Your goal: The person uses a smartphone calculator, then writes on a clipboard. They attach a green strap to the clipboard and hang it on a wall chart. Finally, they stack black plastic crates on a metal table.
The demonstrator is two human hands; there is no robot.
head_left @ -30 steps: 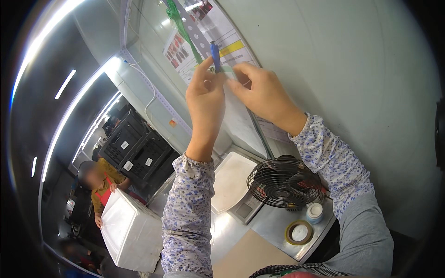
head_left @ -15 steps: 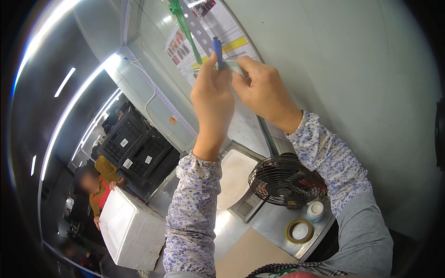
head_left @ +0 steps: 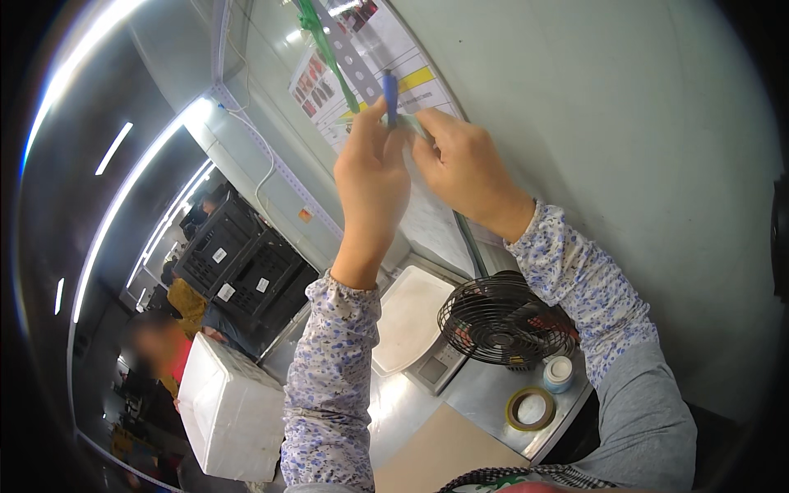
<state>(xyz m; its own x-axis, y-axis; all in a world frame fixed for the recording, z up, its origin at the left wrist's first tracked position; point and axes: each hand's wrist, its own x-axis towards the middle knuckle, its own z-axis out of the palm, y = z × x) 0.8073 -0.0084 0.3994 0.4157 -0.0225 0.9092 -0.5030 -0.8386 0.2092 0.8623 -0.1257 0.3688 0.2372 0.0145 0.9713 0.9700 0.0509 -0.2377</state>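
Both my hands are raised in front of a wall with posted sheets (head_left: 415, 62). My left hand (head_left: 372, 185) pinches a blue pen (head_left: 390, 97), which stands nearly upright above the fingertips. Just to its right, my right hand (head_left: 468, 160) has its thumb and forefinger pressed together at the top of a green-edged board or sleeve (head_left: 470, 245). What exactly those fingers grip is hidden. A green strip of plastic (head_left: 327, 53) hangs beside the pen, in front of a perforated metal post (head_left: 353, 62).
Below my hands, a scale (head_left: 415, 316), a black wire-caged fan (head_left: 501, 320), a tape roll (head_left: 530, 408) and a small white-and-blue jar (head_left: 558, 374) stand on the metal table (head_left: 394, 403). At left, a person holds a white foam box (head_left: 234, 411) near black crates (head_left: 238, 263).
My left hand and forearm have shifted slightly left, and the pen has moved slightly down. At left, the person with the foam box has leaned lower, and the box has moved a little.
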